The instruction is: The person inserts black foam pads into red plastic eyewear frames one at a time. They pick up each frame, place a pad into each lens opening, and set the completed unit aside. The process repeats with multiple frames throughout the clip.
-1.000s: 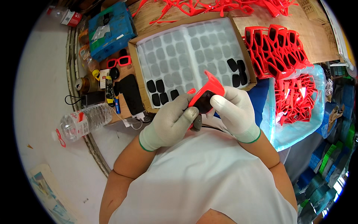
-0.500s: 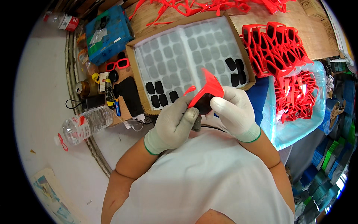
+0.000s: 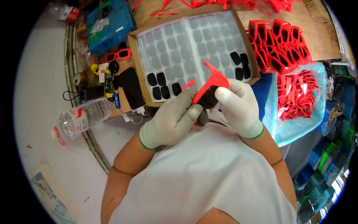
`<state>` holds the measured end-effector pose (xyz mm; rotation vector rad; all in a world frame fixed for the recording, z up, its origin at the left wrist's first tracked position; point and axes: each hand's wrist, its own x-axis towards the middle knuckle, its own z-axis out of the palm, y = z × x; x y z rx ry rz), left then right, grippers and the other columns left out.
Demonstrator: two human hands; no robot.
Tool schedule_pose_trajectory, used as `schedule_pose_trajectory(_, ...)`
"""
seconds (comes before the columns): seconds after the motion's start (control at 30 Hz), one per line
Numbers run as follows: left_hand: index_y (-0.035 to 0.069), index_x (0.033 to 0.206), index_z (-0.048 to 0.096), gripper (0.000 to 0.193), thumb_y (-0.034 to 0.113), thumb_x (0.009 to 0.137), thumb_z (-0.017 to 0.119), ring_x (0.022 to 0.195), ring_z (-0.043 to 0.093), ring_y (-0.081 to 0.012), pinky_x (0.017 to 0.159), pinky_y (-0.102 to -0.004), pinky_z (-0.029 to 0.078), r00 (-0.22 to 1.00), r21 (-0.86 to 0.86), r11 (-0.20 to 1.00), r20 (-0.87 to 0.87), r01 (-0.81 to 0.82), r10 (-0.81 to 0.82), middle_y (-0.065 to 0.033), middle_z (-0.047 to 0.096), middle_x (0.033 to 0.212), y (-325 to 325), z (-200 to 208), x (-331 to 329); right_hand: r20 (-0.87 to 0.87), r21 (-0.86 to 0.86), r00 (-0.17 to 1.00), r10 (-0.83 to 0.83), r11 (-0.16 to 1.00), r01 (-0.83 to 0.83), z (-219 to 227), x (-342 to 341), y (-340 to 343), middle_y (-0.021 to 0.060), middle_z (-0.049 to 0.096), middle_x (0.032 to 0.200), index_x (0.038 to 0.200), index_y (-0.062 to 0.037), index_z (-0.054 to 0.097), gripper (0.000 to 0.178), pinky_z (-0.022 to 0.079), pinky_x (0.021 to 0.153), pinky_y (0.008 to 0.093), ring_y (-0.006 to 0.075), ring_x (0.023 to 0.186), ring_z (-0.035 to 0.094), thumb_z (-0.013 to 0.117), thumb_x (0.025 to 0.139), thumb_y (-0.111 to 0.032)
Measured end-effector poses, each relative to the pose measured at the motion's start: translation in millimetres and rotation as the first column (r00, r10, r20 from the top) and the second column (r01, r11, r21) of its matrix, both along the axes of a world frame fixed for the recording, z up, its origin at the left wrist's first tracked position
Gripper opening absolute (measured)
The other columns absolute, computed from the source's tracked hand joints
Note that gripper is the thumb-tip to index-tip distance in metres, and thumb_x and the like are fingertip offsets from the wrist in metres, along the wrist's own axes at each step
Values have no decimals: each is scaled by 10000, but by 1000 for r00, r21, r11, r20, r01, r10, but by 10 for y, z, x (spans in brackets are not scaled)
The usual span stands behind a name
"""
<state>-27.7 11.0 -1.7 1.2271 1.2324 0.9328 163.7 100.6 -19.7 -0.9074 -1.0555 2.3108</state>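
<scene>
A pair of red-framed sunglasses [image 3: 215,79] is held between my two gloved hands, just in front of the near edge of a cardboard box [image 3: 135,67]. My left hand [image 3: 167,121] is closed on the frame's left part, its greyed thumb and fingertips at the lower edge. At the other side my right hand [image 3: 241,106] pinches the frame, thumb by the dark lens [image 3: 208,98]. One temple arm points up and away. Inside the box, loose black lenses [image 3: 161,79] lie on white sheeting, with rows of lenses showing greyish beneath it.
Stacked red sunglasses [image 3: 279,46] stand right of the box, above a blue-lined bin [image 3: 319,102] full of red frames. At left are a phone [image 3: 131,89], a plastic bottle [image 3: 85,117], a can [image 3: 81,79], a blue box [image 3: 112,28] and another red pair [image 3: 118,55].
The sunglasses and my right hand have shifted slightly right and up in view, and the temple arm shows more sharply. Both hands keep their hold. The whole view has shifted a little.
</scene>
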Motion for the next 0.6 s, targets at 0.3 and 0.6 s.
schedule_pose_trajectory(0.3, -35, 1136, 550, 244, 166, 1050, 442, 585, 610, -148, 584, -299, 483, 992, -2, 994, -66, -111, 111, -62, 620, 660, -69, 37, 4, -158, -6, 984, 84, 996, -86, 229, -26, 24, 193, 636, 1201, 1196, 125, 587, 288, 565, 985, 425, 239, 1095, 647, 517, 1012, -86)
schedule_pose_trajectory(0.6, -23, 1085, 549, 237, 195, 1059, 460, 500, 595, -154, 519, -293, 473, 971, 125, 977, -139, -175, 192, -48, 589, 588, -115, -15, 128, 155, 376, 987, 33, 922, -90, 127, -49, -69, 66, 680, 959, 1039, 39, 665, 226, 503, 724, 261, 98, 854, 596, 571, 984, -160)
